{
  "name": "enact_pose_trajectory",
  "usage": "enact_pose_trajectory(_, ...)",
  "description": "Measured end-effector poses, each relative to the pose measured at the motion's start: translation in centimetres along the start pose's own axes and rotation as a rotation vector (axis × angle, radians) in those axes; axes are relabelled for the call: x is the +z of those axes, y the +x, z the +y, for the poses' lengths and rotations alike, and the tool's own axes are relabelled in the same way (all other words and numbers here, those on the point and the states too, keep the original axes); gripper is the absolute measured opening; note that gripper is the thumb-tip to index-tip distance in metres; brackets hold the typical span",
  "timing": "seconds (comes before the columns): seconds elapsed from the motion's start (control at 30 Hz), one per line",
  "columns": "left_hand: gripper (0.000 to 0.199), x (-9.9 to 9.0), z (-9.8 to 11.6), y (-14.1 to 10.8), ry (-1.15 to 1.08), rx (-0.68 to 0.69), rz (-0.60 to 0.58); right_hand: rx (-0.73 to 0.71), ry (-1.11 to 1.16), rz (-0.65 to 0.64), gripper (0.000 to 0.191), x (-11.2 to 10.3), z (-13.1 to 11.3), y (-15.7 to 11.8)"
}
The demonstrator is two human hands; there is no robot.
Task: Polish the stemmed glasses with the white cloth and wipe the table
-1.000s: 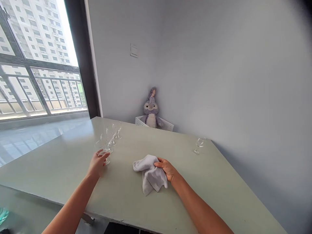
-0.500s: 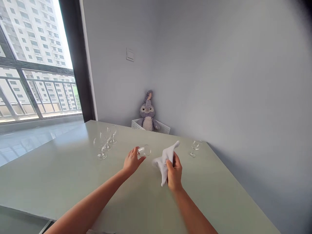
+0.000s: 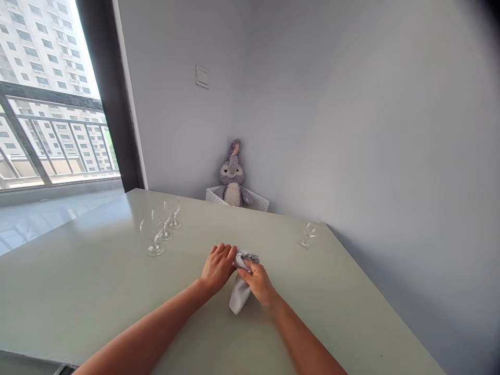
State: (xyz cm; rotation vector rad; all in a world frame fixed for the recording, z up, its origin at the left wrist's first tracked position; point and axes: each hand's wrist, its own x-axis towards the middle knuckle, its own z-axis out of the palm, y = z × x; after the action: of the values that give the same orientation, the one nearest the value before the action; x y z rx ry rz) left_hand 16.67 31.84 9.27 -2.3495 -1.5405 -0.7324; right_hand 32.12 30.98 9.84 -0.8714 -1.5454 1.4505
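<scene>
Far left: balcony railing [image 3: 50, 140] behind the window. Then, on the pale green counter [image 3: 78, 297], three stemmed glasses [image 3: 160, 226], upright, bunched tight. Risk there: a stray forearm or hand tipping one into the others, chain knock, breakage on a hard top. Back by the wall, plush rabbit [image 3: 232, 177] sitting in a white basket [image 3: 219, 197], well apart from the glasses. Centre: left hand [image 3: 219, 268], fingers curled, clenched on the top of a grey cloth [image 3: 240, 297]; right hand [image 3: 260, 284] gripping the same cloth from the other side, almost touching the left. Anything wrapped inside: cannot tell, folds hide it. If glass, slick fabric plus a twisting grip could mean a slip or snapped stem. Far right: lone glass [image 3: 310, 229], upright near the counter's back edge; a careless reach could clip it.
</scene>
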Motion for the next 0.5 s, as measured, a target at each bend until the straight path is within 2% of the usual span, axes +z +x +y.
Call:
enact_pose_trajectory(0.13, 0.038, -0.4, -1.0, 0.4, -0.015, 0.151, 0.121, 0.142, 0.351, 0.12, 0.03, -0.3, 0.1, 0.2)
enact_pose_trajectory(0.23, 0.034, -0.7, -2.0, 0.8, -0.094, 0.221, 0.095, 0.159, 0.377, 0.076, 0.031, -1.0, -0.7, 0.0)
enact_pose_trajectory(0.33, 0.04, -1.0, -2.6, 1.0, -0.243, 0.142, -0.068, 0.062, 0.084, -0.04, 0.027, -1.8, -1.9, -0.6)
enact_pose_trajectory(0.4, 0.042, -1.2, -2.6, 0.9, -0.4, 0.09, -0.284, 0.035, -0.093, -0.122, 0.022, -2.4, -2.6, -1.0)
enact_pose_trajectory(0.47, 0.043, -1.4, -2.3, 0.7, -0.521, 0.082, -0.476, 0.066, -0.138, -0.176, 0.019, -2.9, -2.8, -1.2)
enact_pose_trajectory(0.5, 0.043, -1.6, -2.1, 0.7, -0.528, 0.074, -0.485, 0.091, -0.109, -0.167, 0.02, -3.0, -2.6, -1.1)
